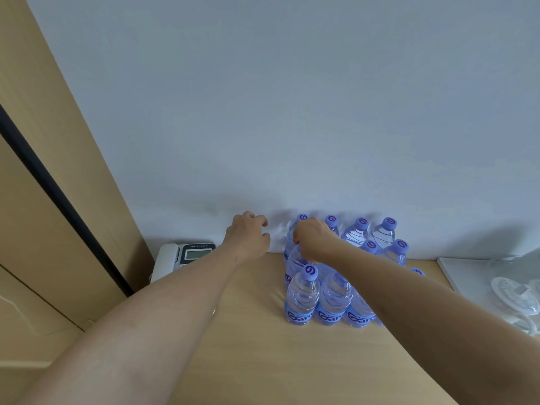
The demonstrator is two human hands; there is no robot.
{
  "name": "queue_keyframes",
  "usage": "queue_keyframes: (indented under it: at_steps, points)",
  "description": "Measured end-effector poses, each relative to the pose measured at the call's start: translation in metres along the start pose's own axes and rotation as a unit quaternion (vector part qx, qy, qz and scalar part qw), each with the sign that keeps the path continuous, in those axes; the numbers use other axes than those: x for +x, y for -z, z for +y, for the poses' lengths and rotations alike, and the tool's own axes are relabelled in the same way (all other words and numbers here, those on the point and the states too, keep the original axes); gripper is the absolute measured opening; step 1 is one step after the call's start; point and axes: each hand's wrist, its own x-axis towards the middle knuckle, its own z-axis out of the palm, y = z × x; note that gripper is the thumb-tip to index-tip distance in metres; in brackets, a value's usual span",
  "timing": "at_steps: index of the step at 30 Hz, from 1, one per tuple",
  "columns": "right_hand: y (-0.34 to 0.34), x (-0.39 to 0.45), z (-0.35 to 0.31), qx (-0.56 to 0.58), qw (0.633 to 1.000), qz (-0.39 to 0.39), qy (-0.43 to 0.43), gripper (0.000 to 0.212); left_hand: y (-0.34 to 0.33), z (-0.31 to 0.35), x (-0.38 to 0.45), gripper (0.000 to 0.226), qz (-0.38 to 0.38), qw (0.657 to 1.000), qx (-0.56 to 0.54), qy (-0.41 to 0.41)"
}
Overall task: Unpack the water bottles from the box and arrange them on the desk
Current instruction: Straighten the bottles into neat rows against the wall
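Several clear water bottles [302,296] with purple caps and blue labels stand in tight rows on the wooden desk [263,361], up against the white wall. My right hand [312,238] is closed over the top of a bottle [293,258] at the left end of the group; its cap is hidden under my fingers. My left hand [248,232] hovers just left of the bottles near the wall. Its fingers are loosely curled and apart, and I see nothing in them. No box is in view.
A white desk phone [184,255] sits in the back left corner beside a tall wooden cabinet [58,200]. A white tray [464,273] with clear glassware [511,296] lies at the right. My right forearm crosses over the front-row bottles.
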Motion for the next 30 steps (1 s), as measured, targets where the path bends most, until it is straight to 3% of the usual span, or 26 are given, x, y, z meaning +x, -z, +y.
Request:
queue_keyframes:
  at_steps: [1,3,6,9,12,14,17,21,25,27,30]
  points:
    - [0.002,-0.002,-0.001,-0.003,1.0,-0.001,0.007,0.024,-0.001,0.0,0.0,0.038,-0.002,1.0,-0.001,0.0]
    - [0.002,-0.001,0.001,-0.007,1.0,0.004,0.01,0.006,-0.001,0.001,0.0,0.038,-0.001,1.0,-0.003,-0.001]
    - [0.003,-0.002,0.002,0.001,1.0,0.017,-0.005,0.038,-0.002,0.002,0.0,0.038,-0.001,1.0,-0.005,-0.006]
    - [0.004,-0.004,0.003,-0.004,1.0,0.008,0.008,0.04,-0.002,0.004,0.001,0.038,-0.003,1.0,-0.005,-0.004]
    - [0.004,-0.005,0.002,-0.013,1.0,0.006,0.023,0.033,-0.003,0.004,0.001,0.038,-0.006,1.0,0.0,-0.005]
    - [0.003,-0.004,0.003,-0.027,0.999,0.007,0.026,0.016,-0.004,0.004,0.0,0.038,-0.01,1.0,-0.001,-0.006]
    - [0.001,-0.003,0.006,-0.034,0.998,0.015,0.043,0.033,-0.004,0.004,0.0,0.039,-0.012,1.0,0.001,-0.007]
    - [0.001,-0.003,0.008,-0.044,0.997,0.018,0.061,0.035,-0.003,0.006,0.001,0.039,-0.011,1.0,0.002,-0.005]
    - [0.001,-0.004,0.009,-0.041,0.997,0.016,0.069,0.012,-0.003,0.009,0.001,0.039,-0.008,1.0,0.007,-0.01]
    - [-0.003,-0.005,0.01,-0.026,0.998,0.018,0.053,0.036,-0.002,0.011,0.001,0.039,-0.007,1.0,0.007,-0.009]
    - [-0.006,-0.006,0.01,-0.01,0.999,0.021,0.042,0.037,-0.002,0.014,0.001,0.039,-0.006,1.0,0.006,-0.009]
